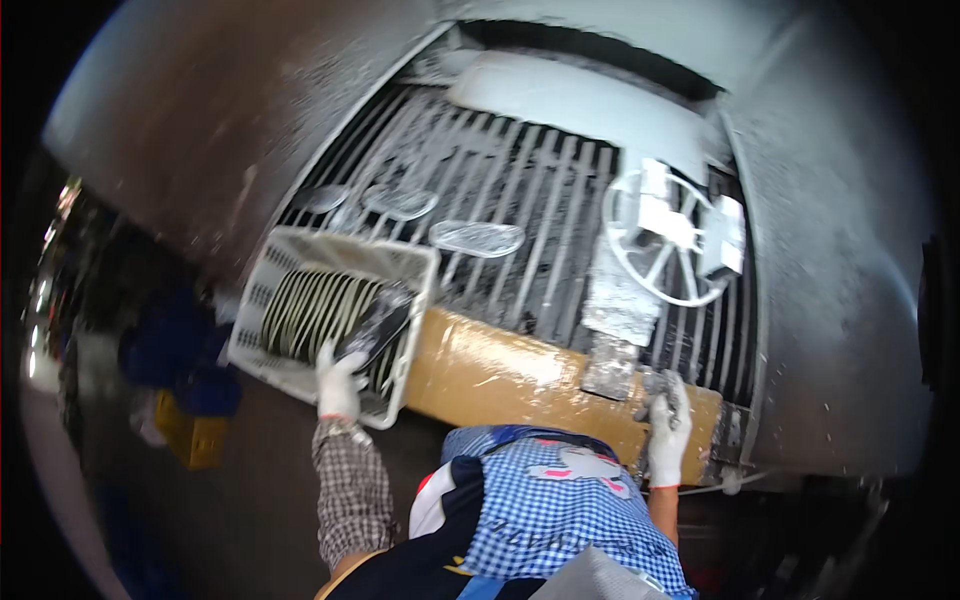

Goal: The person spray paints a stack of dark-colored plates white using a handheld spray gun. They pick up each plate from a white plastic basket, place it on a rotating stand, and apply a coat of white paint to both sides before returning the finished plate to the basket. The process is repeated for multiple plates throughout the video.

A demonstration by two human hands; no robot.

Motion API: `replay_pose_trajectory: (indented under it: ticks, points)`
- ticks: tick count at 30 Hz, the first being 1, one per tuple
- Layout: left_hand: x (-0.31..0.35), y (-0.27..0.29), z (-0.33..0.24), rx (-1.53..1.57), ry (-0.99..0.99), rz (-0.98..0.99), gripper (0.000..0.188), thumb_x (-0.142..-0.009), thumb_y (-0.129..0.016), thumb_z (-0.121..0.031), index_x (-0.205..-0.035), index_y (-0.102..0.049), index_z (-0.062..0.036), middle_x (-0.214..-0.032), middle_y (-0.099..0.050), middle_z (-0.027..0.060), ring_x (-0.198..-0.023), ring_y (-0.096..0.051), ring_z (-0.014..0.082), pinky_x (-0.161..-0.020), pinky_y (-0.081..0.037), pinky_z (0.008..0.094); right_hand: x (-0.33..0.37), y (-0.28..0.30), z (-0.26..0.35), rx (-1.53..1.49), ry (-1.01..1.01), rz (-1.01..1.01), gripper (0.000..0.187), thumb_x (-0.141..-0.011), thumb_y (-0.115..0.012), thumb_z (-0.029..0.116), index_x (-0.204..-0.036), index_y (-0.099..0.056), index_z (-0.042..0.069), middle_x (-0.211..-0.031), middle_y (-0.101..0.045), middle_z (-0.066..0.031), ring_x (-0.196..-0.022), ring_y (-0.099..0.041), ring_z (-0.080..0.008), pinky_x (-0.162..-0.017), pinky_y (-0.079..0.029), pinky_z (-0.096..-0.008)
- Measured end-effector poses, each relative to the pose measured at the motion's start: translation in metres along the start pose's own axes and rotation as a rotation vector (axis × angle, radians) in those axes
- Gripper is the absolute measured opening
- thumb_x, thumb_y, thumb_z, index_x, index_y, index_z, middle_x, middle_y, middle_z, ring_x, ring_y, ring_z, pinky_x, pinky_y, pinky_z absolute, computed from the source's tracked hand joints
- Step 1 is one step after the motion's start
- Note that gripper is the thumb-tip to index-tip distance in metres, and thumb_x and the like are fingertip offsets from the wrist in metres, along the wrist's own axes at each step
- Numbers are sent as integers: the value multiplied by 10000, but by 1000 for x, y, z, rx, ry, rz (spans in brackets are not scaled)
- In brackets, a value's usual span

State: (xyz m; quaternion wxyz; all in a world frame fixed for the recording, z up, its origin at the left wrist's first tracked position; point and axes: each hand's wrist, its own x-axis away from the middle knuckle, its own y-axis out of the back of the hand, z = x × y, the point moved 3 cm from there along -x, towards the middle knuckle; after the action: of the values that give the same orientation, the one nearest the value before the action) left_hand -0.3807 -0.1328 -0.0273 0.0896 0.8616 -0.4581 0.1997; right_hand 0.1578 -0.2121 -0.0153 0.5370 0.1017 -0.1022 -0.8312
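My left hand (338,382), in a white glove, reaches into a white plastic crate (262,360) on the left. Its fingers close on the edge of a dark flat piece (388,338) with a shiny clear film over part of it. Beside that piece, thin light-rimmed plates (310,312) stand on edge in a tight row. My right hand (668,432), also gloved and grey at the fingertips, is at the front ledge on the right. Its fingers are bent together; what they hold, if anything, is too blurred to make out.
A slatted metal bench (500,180) between side walls carries several flat oval pieces (477,238). On the right stands a white spoked wheel (665,240) with white blocks on it. A tape-covered brown ledge (500,370) runs along the front. Low at left is a yellow bin (192,430).
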Motion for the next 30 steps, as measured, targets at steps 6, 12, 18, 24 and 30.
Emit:
replay_pose_trajectory:
  ticks: [6,12,18,24,30]
  points:
    - [-17,12,1,44,47,-65,562,-891,-661,-132,-1426,-521,-32,-1103,-676,65,-796,-609,161,-590,-449,302,7,-7,25,-139,-210,3,569,-1013,-606,162,-1525,-435,-18,-1100,-670,-58,-891,-614,-90,-809,-521,-271]
    - [5,-6,-79,74,-330,-131,513,-929,-615,-93,-1420,-533,31,-1249,-647,122,-1062,-648,207,-896,-520,345,13,2,18,-188,-216,-61,573,-1014,-620,168,-1527,-434,-8,-1057,-671,-41,-853,-615,-87,-772,-519,-255]
    - [22,-93,-113,79,-492,175,529,-953,-583,-66,-1474,-504,-17,-1358,-602,113,-1148,-628,218,-895,-553,347,20,7,13,-201,-212,-94,562,-1016,-627,176,-1520,-447,2,-1105,-698,-59,-897,-627,-89,-809,-534,-267]
    - [32,-217,-127,91,-358,572,563,-913,-631,-44,-1459,-505,7,-1336,-636,159,-1039,-707,183,-611,-588,209,20,11,8,-226,-143,-168,560,-1013,-628,167,-1514,-446,-6,-1180,-699,-90,-1015,-638,-116,-895,-527,-282]
    - [87,-347,-171,48,-401,912,468,-929,-646,-47,-1382,-568,37,-1237,-682,164,-868,-732,149,-498,-543,175,28,27,28,-225,-157,-237,558,-1015,-624,160,-1512,-442,-20,-1266,-674,-112,-1096,-631,-138,-957,-509,-297]
